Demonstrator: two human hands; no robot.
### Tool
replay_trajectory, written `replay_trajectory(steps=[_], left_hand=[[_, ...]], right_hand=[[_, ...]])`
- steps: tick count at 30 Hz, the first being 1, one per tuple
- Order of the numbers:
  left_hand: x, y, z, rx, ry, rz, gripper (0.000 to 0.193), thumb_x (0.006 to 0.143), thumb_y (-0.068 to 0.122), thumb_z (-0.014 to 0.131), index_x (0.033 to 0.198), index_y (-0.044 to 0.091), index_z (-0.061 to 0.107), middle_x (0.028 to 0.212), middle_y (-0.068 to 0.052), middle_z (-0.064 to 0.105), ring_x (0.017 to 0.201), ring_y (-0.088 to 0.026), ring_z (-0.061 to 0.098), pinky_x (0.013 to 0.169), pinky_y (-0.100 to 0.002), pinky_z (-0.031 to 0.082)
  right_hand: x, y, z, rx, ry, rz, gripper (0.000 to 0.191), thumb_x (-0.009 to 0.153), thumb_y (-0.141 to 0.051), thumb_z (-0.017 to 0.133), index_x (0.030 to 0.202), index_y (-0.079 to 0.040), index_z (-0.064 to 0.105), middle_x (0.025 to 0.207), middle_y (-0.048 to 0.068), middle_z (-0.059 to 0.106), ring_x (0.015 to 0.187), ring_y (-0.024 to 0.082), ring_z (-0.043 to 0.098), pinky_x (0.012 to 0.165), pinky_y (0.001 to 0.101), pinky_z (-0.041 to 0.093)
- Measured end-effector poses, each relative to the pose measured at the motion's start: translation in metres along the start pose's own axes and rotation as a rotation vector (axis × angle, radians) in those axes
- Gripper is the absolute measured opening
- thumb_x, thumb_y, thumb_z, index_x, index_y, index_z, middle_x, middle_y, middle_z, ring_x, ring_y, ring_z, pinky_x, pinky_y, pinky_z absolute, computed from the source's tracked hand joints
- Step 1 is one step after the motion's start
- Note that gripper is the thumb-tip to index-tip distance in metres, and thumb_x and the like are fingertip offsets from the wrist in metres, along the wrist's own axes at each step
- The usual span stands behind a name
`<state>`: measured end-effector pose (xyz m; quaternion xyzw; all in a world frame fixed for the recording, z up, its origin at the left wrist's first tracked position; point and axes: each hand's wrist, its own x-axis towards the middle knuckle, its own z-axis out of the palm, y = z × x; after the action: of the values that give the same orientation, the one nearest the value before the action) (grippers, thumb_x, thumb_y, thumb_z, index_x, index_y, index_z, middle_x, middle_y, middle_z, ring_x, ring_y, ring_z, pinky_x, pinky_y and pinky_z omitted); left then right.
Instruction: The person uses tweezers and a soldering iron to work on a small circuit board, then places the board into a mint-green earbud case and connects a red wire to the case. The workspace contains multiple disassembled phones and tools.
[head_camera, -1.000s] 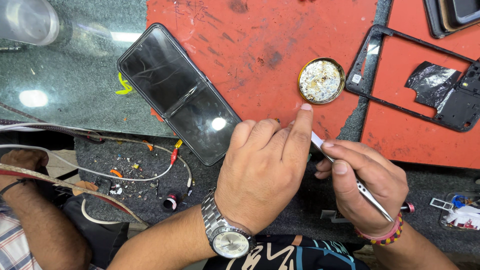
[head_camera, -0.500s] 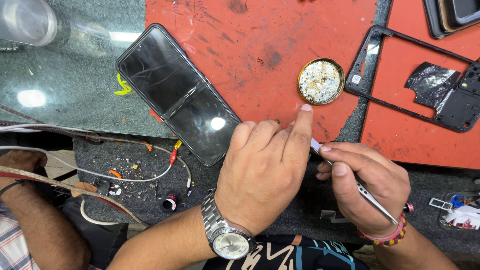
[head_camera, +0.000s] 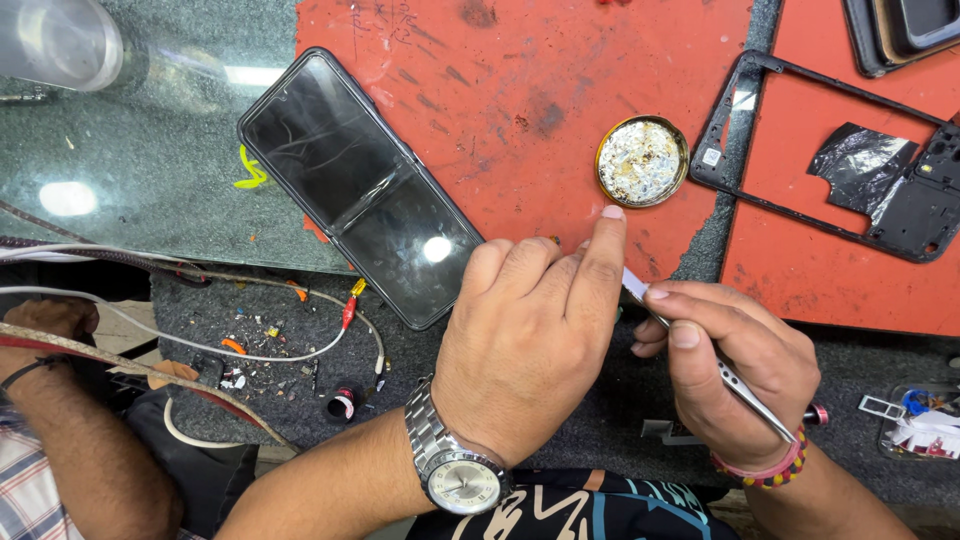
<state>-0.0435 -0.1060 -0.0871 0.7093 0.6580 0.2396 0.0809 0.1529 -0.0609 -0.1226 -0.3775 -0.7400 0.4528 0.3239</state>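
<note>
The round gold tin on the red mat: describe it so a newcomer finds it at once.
Start at the big red rubber mat. Near its right edge, above the left hand, sits the small round gold-rimmed tin of crusty whitish paste. Its neighbours, a black phone and frame, are rectangular.

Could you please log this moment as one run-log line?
left hand: fingertip on red mat | right hand: holds tweezers | nearby: phone, round tin

the left hand (head_camera: 530, 340) is held knuckles-up at lower centre, index finger extended; the right hand (head_camera: 735, 365) is curled closed beside it.
</note>
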Motion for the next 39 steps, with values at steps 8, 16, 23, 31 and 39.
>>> replay_trajectory(steps=[8,16,23,31,39], left_hand=[[0.0003,-0.0002,-0.0002,-0.003,-0.01,-0.002,0.048,0.098,0.01,0.06,0.142,-0.007,0.056,0.101,-0.006,0.071,0.097,-0.021,0.061,0.091,-0.038,0.047],[0.0008,-0.0008,-0.0005,0.004,-0.01,0.003,0.048,0.097,0.011,0.06,0.142,-0.007,0.056,0.099,-0.006,0.07,0.097,-0.021,0.061,0.091,-0.038,0.046],[0.002,-0.0008,-0.0001,-0.013,0.01,-0.002,0.047,0.096,0.01,0.059,0.14,-0.006,0.057,0.1,-0.005,0.071,0.096,-0.021,0.06,0.09,-0.038,0.046],[0.0018,-0.0033,-0.0028,-0.029,0.012,-0.002,0.047,0.097,0.01,0.059,0.14,-0.007,0.058,0.098,-0.005,0.07,0.094,-0.02,0.06,0.087,-0.037,0.046],[0.0001,-0.0041,-0.0077,-0.007,0.024,0.006,0.046,0.097,0.01,0.06,0.14,-0.007,0.058,0.099,-0.005,0.071,0.094,-0.02,0.061,0.086,-0.036,0.046]], right_hand=[[0.0023,-0.001,-0.002,-0.052,-0.027,-0.002,0.018,0.105,-0.005,0.057,0.111,0.007,0.069,0.11,0.019,0.073,0.083,0.015,0.075,0.069,0.0232,0.064],[0.0016,-0.0005,-0.0012,-0.03,-0.031,0.017,0.018,0.104,-0.005,0.058,0.111,0.008,0.069,0.111,0.02,0.073,0.085,0.016,0.075,0.074,0.0262,0.065],[0.0011,-0.0016,-0.0004,0.007,-0.006,0.034,0.019,0.105,-0.006,0.056,0.113,0.007,0.069,0.113,0.019,0.072,0.088,0.016,0.075,0.073,0.0247,0.066],[0.0028,-0.003,-0.0011,-0.002,-0.021,0.028,0.02,0.106,-0.006,0.056,0.113,0.007,0.069,0.112,0.019,0.073,0.086,0.015,0.075,0.077,0.0267,0.065],[0.0009,-0.0042,-0.0026,0.021,-0.019,0.045,0.021,0.105,-0.006,0.055,0.111,0.008,0.069,0.11,0.02,0.073,0.081,0.016,0.075,0.074,0.0281,0.066]])
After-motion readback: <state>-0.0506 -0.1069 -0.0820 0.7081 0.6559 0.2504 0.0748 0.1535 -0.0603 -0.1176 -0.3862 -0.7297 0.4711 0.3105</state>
